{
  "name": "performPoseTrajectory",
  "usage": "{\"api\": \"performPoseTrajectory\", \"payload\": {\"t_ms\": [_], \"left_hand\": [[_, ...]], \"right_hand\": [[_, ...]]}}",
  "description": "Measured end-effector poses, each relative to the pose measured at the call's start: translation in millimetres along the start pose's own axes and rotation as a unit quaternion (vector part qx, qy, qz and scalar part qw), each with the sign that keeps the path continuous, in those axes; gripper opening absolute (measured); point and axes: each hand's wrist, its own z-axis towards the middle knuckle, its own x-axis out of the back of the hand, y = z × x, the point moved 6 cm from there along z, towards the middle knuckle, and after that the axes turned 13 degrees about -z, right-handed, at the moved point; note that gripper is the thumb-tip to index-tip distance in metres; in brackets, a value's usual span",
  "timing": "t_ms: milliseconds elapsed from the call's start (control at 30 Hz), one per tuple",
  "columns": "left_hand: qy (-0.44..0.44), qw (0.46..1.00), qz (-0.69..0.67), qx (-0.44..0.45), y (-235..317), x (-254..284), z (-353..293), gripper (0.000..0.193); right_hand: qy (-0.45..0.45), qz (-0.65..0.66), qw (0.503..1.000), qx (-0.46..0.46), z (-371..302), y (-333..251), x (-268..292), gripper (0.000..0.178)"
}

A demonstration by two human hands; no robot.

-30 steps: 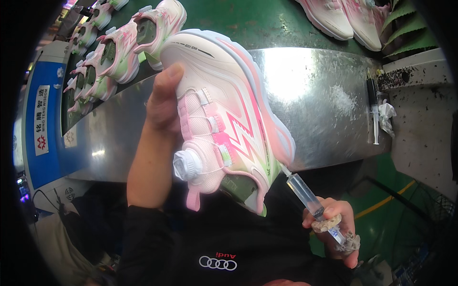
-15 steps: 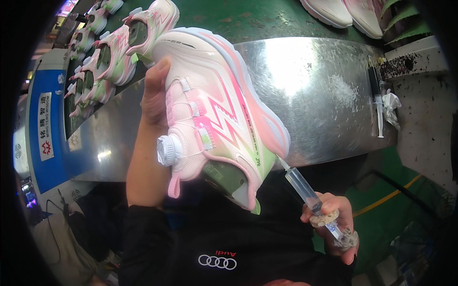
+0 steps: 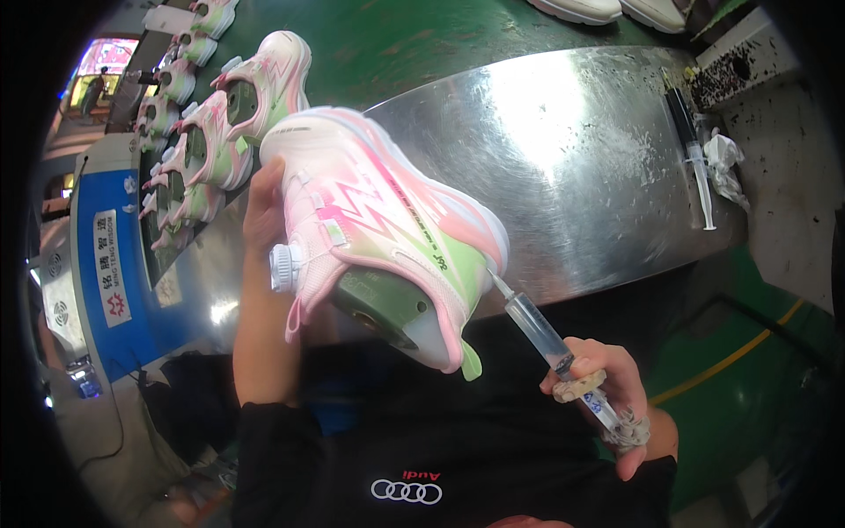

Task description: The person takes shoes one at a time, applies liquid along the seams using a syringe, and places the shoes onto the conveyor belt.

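A pink, white and pale green sneaker (image 3: 378, 220) with a white dial on its tongue is held up in front of me. My left hand (image 3: 264, 202) grips it around the toe end; most of the fingers are hidden behind the shoe. A dark green insert shows in its opening. Closed around a clear syringe (image 3: 539, 331) is my right hand (image 3: 607, 378), at the lower right. Whitish wrapping covers the syringe's finger flange and plunger end. Its tapered tip touches, or nearly touches, the heel where the upper meets the sole.
Several similar sneakers (image 3: 264, 84) stand in rows at the left. A shiny metal plate (image 3: 563, 176) curves across the bench. A second syringe (image 3: 695, 167), dark at one end, lies at its right beside crumpled white paper (image 3: 724, 163). Pale shoes (image 3: 581, 9) rest at the far edge.
The sneaker has tilted and shifted slightly left, showing more of its opening. The right hand and syringe have moved slightly left with it, the tip staying at the heel's sole edge.
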Motion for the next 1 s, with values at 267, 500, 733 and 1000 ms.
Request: {"api": "performPoseTrajectory", "payload": {"t_ms": [267, 500, 733, 1000], "left_hand": [[0.059, 0.992, 0.109, 0.032, 28, 35, -46, 0.058], [-0.007, 0.952, 0.302, -0.055, 21, 33, -74, 0.043], [0.094, 0.962, 0.255, -0.025, 7, 43, -116, 0.045], [0.075, 0.991, 0.078, 0.085, -46, 40, -151, 0.088]], "right_hand": [[-0.053, -0.043, 0.998, 0.018, 8, 10, 3, 0.102], [-0.064, -0.065, 0.996, 0.012, 15, 16, -4, 0.1], [-0.069, -0.138, 0.988, -0.002, 13, 17, -12, 0.095], [-0.043, -0.183, 0.982, -0.006, 9, 10, -22, 0.095]]}}
